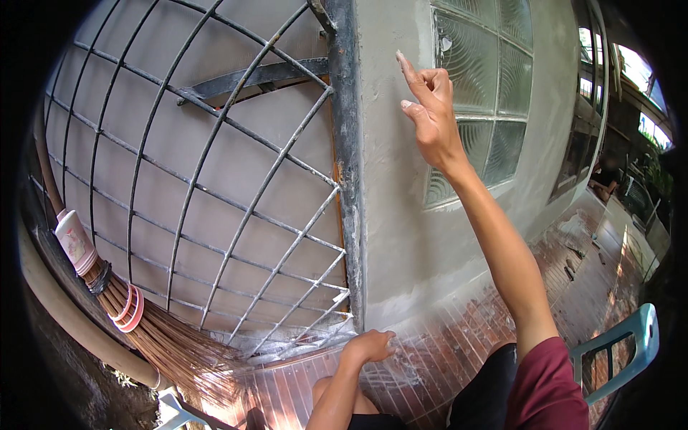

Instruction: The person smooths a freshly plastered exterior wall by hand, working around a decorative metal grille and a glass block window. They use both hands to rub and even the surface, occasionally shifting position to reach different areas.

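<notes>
My right hand (436, 118) is raised before the grey plastered wall (390, 236), left of a window of patterned glass blocks (512, 79). Its index finger points up and the thumb stands apart, while the other fingers curl in; nothing is in it. Pale residue coats the fingertips, and whether they touch the wall I cannot tell. Low down, my left hand (370, 347) hangs by my knee, near the foot of the wall, fingers loosely stretched and holding nothing visible. Beside the wall stands a dark metal post (349, 158) joined to a barred grille (204, 188).
A stick broom (154, 326) leans against the grille at left, beside a thick pipe (86, 333). White dust marks the reddish tiled floor (459, 344). A blue-green plastic chair (641, 344) is at lower right. Small tools (571, 265) lie farther off; another person (605, 175) sits beyond.
</notes>
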`<action>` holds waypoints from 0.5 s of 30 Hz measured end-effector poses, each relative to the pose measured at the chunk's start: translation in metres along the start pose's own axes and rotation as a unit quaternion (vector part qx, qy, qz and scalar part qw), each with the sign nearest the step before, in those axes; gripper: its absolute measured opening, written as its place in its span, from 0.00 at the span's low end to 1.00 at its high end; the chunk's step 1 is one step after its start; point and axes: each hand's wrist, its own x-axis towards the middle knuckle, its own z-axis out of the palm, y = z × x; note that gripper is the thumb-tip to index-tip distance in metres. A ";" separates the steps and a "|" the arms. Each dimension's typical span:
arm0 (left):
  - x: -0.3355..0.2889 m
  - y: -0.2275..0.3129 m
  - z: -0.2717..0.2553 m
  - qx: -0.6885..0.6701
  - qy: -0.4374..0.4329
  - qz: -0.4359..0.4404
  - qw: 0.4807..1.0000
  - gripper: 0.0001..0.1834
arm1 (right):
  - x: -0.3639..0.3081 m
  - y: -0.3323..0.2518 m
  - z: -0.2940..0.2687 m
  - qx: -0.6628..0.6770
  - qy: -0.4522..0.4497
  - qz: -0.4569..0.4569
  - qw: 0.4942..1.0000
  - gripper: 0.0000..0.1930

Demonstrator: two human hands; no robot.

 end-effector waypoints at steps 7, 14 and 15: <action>0.005 -0.007 -0.001 0.004 -0.006 0.002 1.000 0.31 | 0.000 0.011 0.004 -0.227 -0.040 -0.042 0.972 0.32; 0.005 -0.010 0.001 0.000 0.003 0.022 1.000 0.30 | -0.013 -0.004 0.019 -0.285 -0.014 -0.094 0.954 0.31; 0.005 -0.010 0.001 0.001 0.005 0.020 1.000 0.30 | -0.013 -0.007 0.021 -0.295 -0.007 -0.103 0.950 0.30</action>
